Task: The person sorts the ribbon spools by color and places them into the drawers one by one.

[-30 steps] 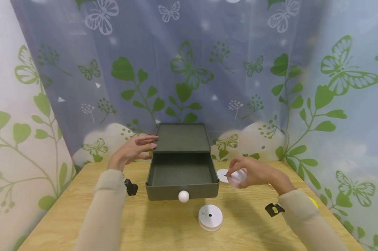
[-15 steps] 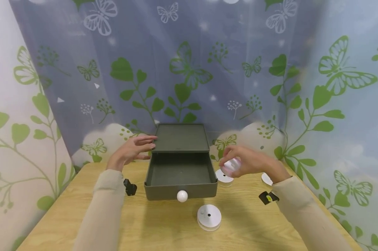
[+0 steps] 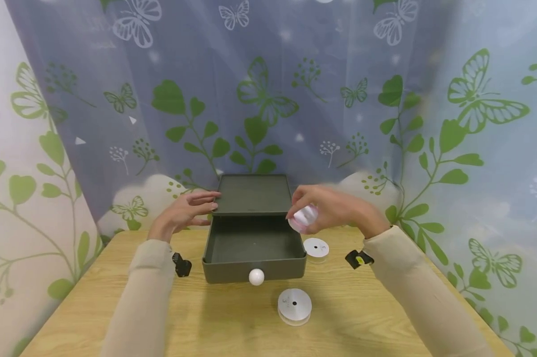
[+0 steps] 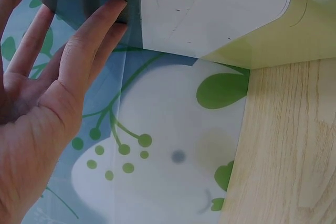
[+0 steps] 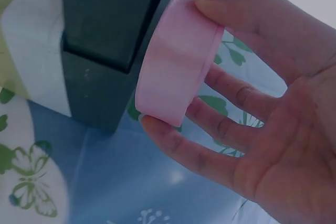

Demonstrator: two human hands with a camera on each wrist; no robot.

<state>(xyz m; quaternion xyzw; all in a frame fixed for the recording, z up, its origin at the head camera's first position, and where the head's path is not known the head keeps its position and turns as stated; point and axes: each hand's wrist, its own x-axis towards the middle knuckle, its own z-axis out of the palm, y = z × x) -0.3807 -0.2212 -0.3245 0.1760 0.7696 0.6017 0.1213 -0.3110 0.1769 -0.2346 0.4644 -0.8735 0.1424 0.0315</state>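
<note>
A dark green box [image 3: 254, 194] stands on the table with its drawer [image 3: 233, 271] pulled out; the inside of the drawer shows nothing in it. My left hand [image 3: 184, 213] touches the box's left side with fairly straight fingers [image 4: 92, 40]. In my right hand [image 3: 328, 208], a spool of pink ribbon [image 5: 178, 61] is pinched between thumb and fingers. In the head view the spool is tilted and overlaps the drawer's right rear edge, near the lid's right corner. A round white knob [image 3: 256, 276] sits on the drawer front.
One white-faced ribbon spool [image 3: 316, 247] lies just right of the drawer. Another white spool [image 3: 295, 305] lies in front of it. The wooden table [image 3: 130, 307] meets a butterfly-patterned curtain [image 3: 340, 148] behind the box.
My right hand has carried the pink ribbon spool left and up, from beside the right-hand white spool to the box's right edge. My left hand stays at the box's side.
</note>
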